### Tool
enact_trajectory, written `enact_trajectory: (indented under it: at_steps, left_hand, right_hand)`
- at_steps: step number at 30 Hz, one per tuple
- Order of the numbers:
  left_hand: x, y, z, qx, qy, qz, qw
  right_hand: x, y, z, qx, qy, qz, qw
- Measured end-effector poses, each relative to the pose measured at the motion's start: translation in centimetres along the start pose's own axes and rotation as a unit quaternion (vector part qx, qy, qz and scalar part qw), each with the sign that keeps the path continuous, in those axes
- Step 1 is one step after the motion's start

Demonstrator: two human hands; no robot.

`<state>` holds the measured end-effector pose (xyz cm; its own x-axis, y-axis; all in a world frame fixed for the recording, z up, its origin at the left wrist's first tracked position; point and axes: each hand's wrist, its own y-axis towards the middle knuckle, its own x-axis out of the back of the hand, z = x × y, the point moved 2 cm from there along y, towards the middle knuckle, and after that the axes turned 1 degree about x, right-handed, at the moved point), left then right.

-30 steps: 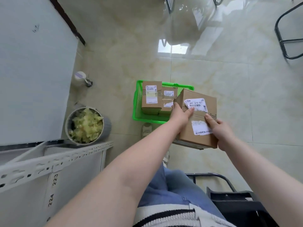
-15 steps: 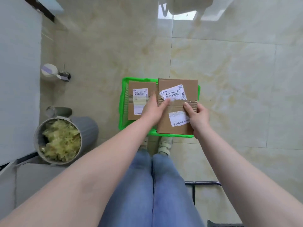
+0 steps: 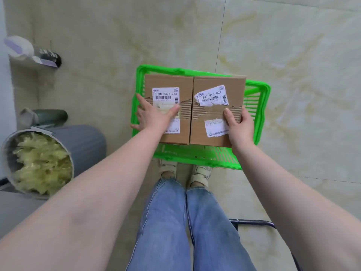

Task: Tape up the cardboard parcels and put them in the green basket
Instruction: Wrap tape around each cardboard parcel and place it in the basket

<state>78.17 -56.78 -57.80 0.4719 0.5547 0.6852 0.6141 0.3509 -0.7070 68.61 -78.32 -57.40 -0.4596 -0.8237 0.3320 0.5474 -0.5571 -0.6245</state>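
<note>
A green plastic basket [image 3: 259,106] stands on the tiled floor in front of my feet. Two brown cardboard parcels with white labels lie side by side in it, touching. My left hand [image 3: 154,116] rests flat with fingers spread on the left parcel [image 3: 168,83], covering part of its label. The right parcel [image 3: 216,83] has clear tape across its torn top. My right hand [image 3: 237,126] grips its right edge, thumb on top.
A grey bin [image 3: 48,159] full of yellowish shreds stands to the left. A tape roll [image 3: 21,46] lies on the floor at far left beside a white wall. A black chair frame [image 3: 252,222] is behind my legs. Bare tiles lie to the right.
The right parcel has come down beside the left one in the basket. My left hand has shifted from it onto the left parcel. The camera has tilted further down.
</note>
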Motion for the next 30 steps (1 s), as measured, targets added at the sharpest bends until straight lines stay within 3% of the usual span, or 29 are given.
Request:
enact_trajectory:
  at_steps: [8,20,30]
  left_hand:
    - [-0.3,1.2,-0.2,-0.084,-0.032,-0.010,0.996]
    - [0.1,1.0,-0.8,-0.048,0.019,0.000,0.999]
    - [-0.1,-1.1,-0.6,-0.055,0.003,-0.049,0.997]
  right_hand:
    - [-0.5,0.5,-1.7,0.006,-0.057,0.032,0.998]
    - [-0.7,0.7,-1.8,-0.013,-0.099,0.027,0.995]
    - [-0.7,0.3,-0.3,0.006,-0.232,-0.008,0.973]
